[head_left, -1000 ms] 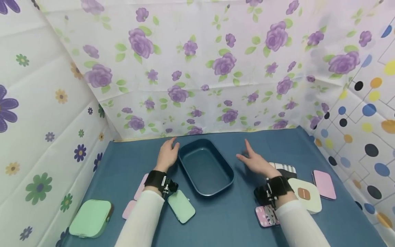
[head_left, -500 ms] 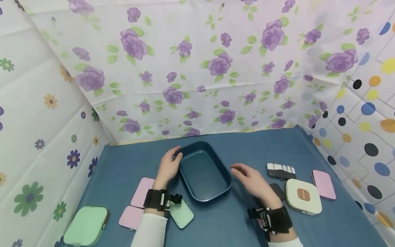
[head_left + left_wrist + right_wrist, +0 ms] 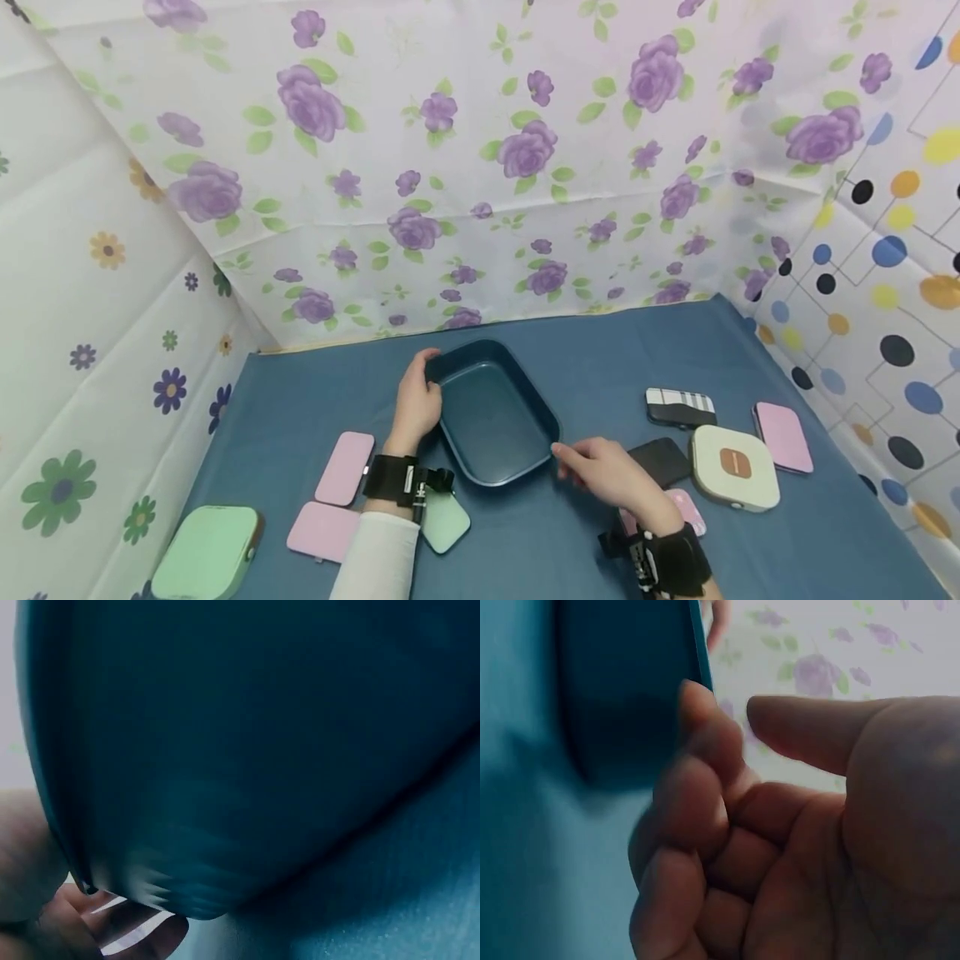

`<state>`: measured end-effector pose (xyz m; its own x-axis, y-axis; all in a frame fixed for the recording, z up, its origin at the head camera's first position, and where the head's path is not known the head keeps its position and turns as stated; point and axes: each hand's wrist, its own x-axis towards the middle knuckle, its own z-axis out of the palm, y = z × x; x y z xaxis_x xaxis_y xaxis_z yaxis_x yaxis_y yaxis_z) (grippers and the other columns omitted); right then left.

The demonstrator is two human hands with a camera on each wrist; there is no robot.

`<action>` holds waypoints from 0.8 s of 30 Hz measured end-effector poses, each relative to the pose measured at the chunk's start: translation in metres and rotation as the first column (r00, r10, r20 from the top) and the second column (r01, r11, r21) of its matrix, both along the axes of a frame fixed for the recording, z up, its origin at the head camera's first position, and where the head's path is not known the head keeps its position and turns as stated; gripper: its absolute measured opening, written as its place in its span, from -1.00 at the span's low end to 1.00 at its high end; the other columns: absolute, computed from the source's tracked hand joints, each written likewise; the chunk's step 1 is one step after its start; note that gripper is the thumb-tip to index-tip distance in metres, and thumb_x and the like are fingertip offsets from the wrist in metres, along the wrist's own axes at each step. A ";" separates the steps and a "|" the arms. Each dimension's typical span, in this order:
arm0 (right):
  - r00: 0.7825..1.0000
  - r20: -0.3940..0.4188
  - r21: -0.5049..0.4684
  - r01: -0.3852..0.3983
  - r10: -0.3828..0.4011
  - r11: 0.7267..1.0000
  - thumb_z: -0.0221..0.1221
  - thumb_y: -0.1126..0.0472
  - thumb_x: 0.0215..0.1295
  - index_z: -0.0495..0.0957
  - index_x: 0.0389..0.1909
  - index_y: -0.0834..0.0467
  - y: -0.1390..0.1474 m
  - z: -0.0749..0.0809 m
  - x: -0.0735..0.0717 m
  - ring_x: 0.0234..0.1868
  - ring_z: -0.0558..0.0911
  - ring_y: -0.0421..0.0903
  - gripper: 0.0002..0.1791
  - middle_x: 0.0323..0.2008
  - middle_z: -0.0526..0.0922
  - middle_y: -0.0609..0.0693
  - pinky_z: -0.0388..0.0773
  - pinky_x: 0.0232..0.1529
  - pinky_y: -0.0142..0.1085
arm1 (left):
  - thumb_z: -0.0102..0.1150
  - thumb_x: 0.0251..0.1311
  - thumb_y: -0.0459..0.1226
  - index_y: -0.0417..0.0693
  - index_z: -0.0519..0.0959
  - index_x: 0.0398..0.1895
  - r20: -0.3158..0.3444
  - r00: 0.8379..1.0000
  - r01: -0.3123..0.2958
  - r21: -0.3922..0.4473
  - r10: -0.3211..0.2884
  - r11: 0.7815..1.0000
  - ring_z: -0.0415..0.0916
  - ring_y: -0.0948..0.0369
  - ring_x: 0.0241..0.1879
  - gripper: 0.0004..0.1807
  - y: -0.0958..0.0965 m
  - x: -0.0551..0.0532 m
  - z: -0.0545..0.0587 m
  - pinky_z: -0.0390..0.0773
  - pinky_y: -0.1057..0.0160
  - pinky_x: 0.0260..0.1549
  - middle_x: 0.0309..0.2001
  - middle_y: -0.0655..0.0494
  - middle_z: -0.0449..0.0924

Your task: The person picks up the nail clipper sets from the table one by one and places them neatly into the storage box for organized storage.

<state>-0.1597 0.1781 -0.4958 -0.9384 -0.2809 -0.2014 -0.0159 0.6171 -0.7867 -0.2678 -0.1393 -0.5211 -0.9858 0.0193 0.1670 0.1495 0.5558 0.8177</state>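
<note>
A deep, dark teal rectangular tray [image 3: 491, 417] stands on the blue cloth, its inside bare. My left hand [image 3: 417, 402] grips its far left corner, thumb at the rim and fingers outside; the left wrist view shows the fingers [image 3: 154, 937] below the tray's edge. At the near right corner is my right hand [image 3: 603, 471], its fingers curled and its thumb at the rim. In the right wrist view the index fingertip [image 3: 696, 697] meets the tray wall, while a small gap shows beside the thumb. Under the left wrist lies a mint green flat case [image 3: 446, 523], partly hidden.
Two pink flat cases [image 3: 345, 468] and a mint rounded box [image 3: 208, 550] lie at left. At right are a cream box [image 3: 735, 468] with a brown patch, a striped case [image 3: 681, 407], a black case [image 3: 662, 461] and pink cases [image 3: 783, 437]. Patterned cloth walls [image 3: 480, 167] enclose the table.
My right hand has come down and left to the tray's near right corner, its fingers curling in. My left hand has closed on the far left corner. The head view has shifted slightly.
</note>
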 end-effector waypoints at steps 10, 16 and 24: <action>1.000 0.025 -0.083 0.004 -0.002 0.997 0.01 -0.30 0.65 0.80 -0.28 0.12 -0.032 -0.011 0.010 -0.44 0.67 -0.06 -0.35 -0.50 0.69 -0.06 0.50 -0.38 -0.23 | -0.19 0.40 -0.56 -0.16 0.11 0.72 0.069 0.995 -0.066 -0.159 0.078 0.985 0.45 -0.24 0.35 -0.22 0.008 0.006 0.003 0.30 0.02 -0.37 0.56 -0.31 0.25; 0.998 0.031 -0.071 0.065 -0.063 0.995 0.05 -0.29 0.63 0.80 -0.32 0.13 -0.036 -0.016 0.010 -0.44 0.69 -0.05 -0.37 -0.50 0.71 -0.03 0.52 -0.38 -0.20 | -0.13 0.49 -0.49 -0.19 0.20 0.68 0.057 0.994 -0.084 -0.167 0.094 0.982 0.54 -0.19 0.15 -0.31 0.006 0.012 0.002 0.21 0.09 -0.46 0.53 -0.33 0.30; 0.986 -0.011 -0.043 0.164 -0.165 0.985 0.06 -0.16 0.68 0.70 -0.38 0.12 -0.025 -0.016 0.003 -0.45 0.64 -0.10 -0.46 -0.49 0.67 -0.07 0.51 -0.38 -0.19 | -0.01 0.62 -0.32 -0.28 0.43 0.50 -0.024 0.993 -0.114 -0.111 0.112 0.987 0.62 -0.15 -0.05 -0.53 -0.002 0.020 0.002 0.54 -0.12 -0.09 0.35 -0.34 0.49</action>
<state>-0.1564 0.1531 -0.5114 -0.9751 -0.1302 -0.1793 0.0720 0.5790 -0.8121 -0.2479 -0.1410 -0.5194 -0.9795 -0.0726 0.1877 0.0944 0.6578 0.7472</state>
